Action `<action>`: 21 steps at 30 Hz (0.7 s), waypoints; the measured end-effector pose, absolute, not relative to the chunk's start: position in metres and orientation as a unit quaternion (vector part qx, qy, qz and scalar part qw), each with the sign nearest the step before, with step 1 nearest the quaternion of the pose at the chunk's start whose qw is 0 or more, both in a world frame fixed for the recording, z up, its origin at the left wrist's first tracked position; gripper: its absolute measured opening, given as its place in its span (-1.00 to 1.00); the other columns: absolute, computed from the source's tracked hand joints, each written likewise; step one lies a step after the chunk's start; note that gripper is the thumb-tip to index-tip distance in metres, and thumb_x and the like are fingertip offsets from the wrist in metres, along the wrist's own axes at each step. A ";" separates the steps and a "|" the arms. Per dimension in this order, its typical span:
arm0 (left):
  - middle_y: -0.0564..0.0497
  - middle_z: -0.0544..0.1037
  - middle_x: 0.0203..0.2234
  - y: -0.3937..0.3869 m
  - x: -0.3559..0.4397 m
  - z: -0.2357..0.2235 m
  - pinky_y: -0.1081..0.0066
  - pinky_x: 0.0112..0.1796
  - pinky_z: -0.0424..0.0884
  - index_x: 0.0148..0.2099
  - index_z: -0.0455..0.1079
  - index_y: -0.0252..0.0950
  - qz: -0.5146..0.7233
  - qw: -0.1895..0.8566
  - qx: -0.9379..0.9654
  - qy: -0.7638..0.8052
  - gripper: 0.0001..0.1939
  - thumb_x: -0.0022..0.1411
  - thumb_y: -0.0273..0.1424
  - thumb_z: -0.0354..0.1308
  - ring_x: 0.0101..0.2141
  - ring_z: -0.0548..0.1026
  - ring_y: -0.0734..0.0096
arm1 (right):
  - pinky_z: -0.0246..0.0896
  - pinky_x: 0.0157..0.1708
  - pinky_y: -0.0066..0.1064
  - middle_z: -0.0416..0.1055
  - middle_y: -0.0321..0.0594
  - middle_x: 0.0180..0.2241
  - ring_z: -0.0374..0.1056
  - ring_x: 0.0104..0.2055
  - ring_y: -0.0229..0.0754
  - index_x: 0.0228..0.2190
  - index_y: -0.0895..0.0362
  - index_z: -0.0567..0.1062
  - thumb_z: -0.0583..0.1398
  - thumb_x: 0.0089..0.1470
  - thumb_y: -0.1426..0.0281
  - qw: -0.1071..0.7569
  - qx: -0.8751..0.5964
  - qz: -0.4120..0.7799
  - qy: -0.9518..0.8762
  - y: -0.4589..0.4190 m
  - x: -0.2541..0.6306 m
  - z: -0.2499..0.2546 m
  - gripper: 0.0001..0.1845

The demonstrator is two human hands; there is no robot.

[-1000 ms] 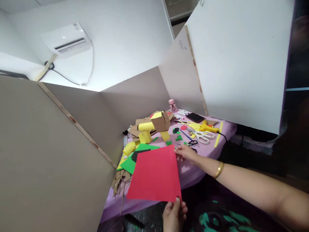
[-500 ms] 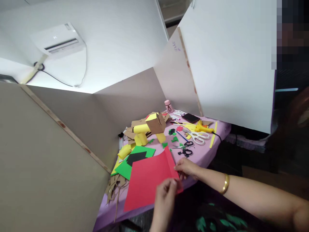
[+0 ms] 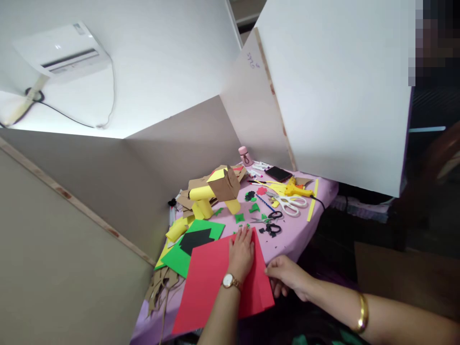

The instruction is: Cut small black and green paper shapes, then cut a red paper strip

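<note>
A large sheet of red paper (image 3: 210, 275) lies at the table's near edge, with a folded strip along its right side. My left hand (image 3: 241, 251), with a watch on its wrist, is flat on the sheet near that fold, fingers stretched toward the far edge. At the sheet's right edge, my right hand (image 3: 285, 275) pinches the paper between thumb and fingers; a gold bangle is on that arm. Under the red sheet's left side lie green paper (image 3: 215, 230) and a black piece (image 3: 196, 241).
Beyond the sheet stands a yellow and brown cardboard figure (image 3: 212, 189). To its right are black-handled scissors (image 3: 275, 225), white-handled scissors (image 3: 293, 205), a yellow glue gun (image 3: 298, 190), a phone (image 3: 278, 174) and a pink bottle (image 3: 245, 155). Cardboard scraps (image 3: 161, 282) lie left; partitions surround the table.
My left hand has gone from the near end of the strip to lying flat farther up the sheet. The strip now lies flatter. My right hand has shifted nearer along the edge.
</note>
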State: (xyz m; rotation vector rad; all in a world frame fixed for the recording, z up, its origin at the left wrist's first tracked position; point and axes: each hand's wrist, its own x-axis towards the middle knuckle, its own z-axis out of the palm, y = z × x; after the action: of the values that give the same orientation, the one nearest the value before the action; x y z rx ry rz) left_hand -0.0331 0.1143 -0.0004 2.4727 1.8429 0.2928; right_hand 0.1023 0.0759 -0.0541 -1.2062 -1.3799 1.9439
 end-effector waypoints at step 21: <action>-0.15 0.26 0.20 0.117 -0.018 -0.008 0.11 0.14 0.12 0.19 0.22 -0.38 0.086 0.030 0.822 0.562 -0.54 0.29 -0.47 -0.22 0.20 0.14 0.24 | 0.14 -0.69 -0.58 0.38 -0.38 -0.64 0.29 -0.67 -0.38 -0.52 0.24 0.42 0.12 0.19 0.39 0.217 -0.431 0.730 -0.484 0.031 0.113 -0.070 -0.73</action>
State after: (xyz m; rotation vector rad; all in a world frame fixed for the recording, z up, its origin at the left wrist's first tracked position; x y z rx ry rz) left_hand -0.0184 0.1168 -0.0077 2.5334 1.7335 0.2650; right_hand 0.1128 0.0306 -0.0704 -1.1939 -1.3415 2.0230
